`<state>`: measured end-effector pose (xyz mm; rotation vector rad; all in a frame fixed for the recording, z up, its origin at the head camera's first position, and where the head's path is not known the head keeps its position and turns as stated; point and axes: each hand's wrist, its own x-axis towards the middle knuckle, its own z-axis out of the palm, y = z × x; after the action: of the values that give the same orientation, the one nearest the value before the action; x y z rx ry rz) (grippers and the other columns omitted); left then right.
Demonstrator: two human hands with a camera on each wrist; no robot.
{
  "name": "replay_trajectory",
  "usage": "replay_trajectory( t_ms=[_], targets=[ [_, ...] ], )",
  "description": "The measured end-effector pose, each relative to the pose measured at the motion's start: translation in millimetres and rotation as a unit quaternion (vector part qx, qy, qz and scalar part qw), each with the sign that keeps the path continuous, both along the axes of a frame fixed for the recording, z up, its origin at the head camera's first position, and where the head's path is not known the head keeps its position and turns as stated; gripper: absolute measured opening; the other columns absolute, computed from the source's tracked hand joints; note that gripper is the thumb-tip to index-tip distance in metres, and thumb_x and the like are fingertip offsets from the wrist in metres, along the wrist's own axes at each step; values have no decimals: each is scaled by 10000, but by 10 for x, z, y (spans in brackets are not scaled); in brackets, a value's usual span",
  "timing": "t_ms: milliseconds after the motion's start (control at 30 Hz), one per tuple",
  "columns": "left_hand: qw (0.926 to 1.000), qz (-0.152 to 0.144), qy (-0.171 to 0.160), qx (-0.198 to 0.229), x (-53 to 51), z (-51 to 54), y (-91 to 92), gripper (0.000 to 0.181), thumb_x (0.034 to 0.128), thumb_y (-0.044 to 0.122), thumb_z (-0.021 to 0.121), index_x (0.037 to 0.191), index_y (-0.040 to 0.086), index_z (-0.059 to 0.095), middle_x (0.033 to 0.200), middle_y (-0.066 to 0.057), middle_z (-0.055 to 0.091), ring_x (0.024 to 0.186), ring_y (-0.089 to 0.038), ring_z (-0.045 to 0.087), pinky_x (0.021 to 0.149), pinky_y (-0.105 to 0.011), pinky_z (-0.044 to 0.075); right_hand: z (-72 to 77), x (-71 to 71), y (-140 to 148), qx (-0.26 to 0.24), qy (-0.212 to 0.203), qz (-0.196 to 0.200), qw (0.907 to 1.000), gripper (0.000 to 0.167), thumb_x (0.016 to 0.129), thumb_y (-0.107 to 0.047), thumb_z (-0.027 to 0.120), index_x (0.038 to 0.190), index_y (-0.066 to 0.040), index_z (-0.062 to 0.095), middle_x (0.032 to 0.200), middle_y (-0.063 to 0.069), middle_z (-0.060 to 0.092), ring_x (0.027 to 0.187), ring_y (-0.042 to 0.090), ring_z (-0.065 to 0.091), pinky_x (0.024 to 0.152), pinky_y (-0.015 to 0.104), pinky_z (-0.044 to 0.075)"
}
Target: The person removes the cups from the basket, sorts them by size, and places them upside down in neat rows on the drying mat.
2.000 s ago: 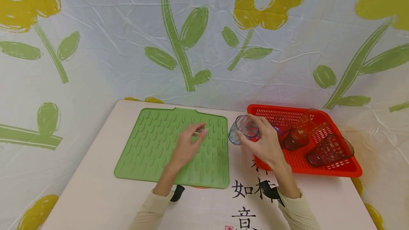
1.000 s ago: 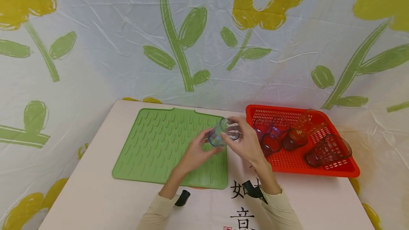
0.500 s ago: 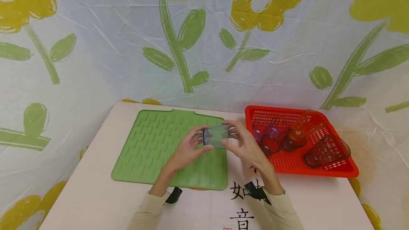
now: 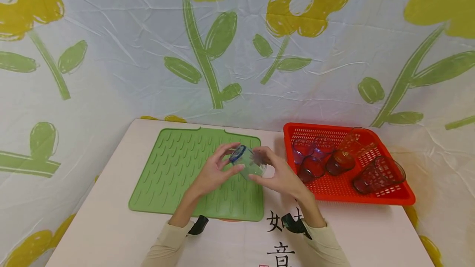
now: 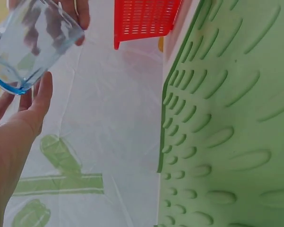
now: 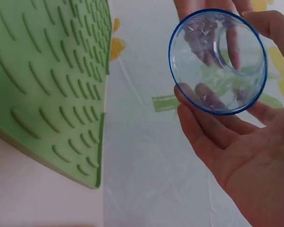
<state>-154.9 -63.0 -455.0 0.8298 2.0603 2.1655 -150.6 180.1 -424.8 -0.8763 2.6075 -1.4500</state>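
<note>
A clear bluish glass (image 4: 249, 163) is held in the air between both hands, over the right part of a green ridged mat (image 4: 170, 176). My left hand (image 4: 216, 172) grips its blue-edged base end, which points up and to the left. Around the rim end curl the fingers and thumb of my right hand (image 4: 280, 174). In the left wrist view the glass (image 5: 42, 42) is tilted, its thick base by the left hand (image 5: 14, 137). The right wrist view looks into the round blue rim of the glass (image 6: 217, 61), with the right hand (image 6: 245, 142) around it.
At the right stands a red perforated basket (image 4: 349, 197) holding several glasses, among them a dark tumbler (image 4: 340, 162) and a larger one lying tilted (image 4: 376, 176). Black characters (image 4: 281, 248) mark the white tabletop in front. A flowered cloth (image 4: 148, 52) hangs behind.
The glass came left from beside the basket in my right hand, and my left hand took hold of its base. Since then it has turned, its base end rising and its rim end dipping.
</note>
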Motion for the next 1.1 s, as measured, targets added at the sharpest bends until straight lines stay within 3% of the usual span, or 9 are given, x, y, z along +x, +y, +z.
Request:
replay_trajectory(
  t_ms=[133, 233, 433, 633, 867, 1100],
  targets=[
    [9997, 63, 118, -202, -10, 55, 16, 638, 931, 79, 775, 1499, 140, 490, 1463, -130, 475, 1352, -292, 472, 1143, -337, 403, -48, -2, -67, -9, 75, 184, 9998, 844, 874, -252, 835, 1565, -301, 354, 1369, 32, 591, 1187, 261, 637, 1032, 487, 509],
    [9988, 58, 319, -358, -16, 90, 34, 680, 904, 56, 797, 1504, 89, 479, 1455, -122, 506, 1350, -278, 485, 1134, -348, 417, -72, -4, -123, 71, 244, 297, 9992, 911, 869, -252, 841, 1607, -285, 308, 1428, 31, 552, 1215, 240, 615, 1014, 462, 522],
    [9948, 156, 690, -729, -17, 115, 52, 720, 872, 67, 831, 1498, 28, 476, 1430, -72, 543, 1328, -255, 511, 1125, -374, 429, -118, -10, -197, 246, 569, 122, 9980, 904, 842, -262, 869, 1588, -175, 365, 1425, 45, 570, 1236, 215, 589, 988, 427, 543],
    [9895, 414, 795, -1137, -22, 118, -17, 697, 883, 124, 832, 1491, 63, 497, 1381, -100, 571, 1286, -267, 536, 1087, -439, 460, -164, -62, -271, 49, 513, 41, 9987, 892, 837, -281, 887, 1576, -208, 394, 1418, 55, 564, 1263, 239, 578, 985, 447, 547],
    [9811, 743, 1075, -1429, -67, 74, -148, 549, 935, 140, 782, 1432, 55, 564, 1329, -124, 602, 1205, -268, 580, 987, -479, 524, -200, -154, -372, 31, 495, -168, 9986, 888, 818, -304, 902, 1558, -222, 419, 1422, 73, 529, 1262, 220, 551, 970, 432, 556],
    [9721, 1253, 1035, -1689, -95, 26, -334, 378, 1010, 152, 686, 1366, 43, 621, 1244, -116, 654, 1097, -273, 630, 932, -449, 547, -196, -268, -435, -17, 589, -584, 9966, 904, 779, -302, 930, 1531, -155, 450, 1421, 123, 552, 1252, 273, 573, 955, 463, 561]
  ],
)
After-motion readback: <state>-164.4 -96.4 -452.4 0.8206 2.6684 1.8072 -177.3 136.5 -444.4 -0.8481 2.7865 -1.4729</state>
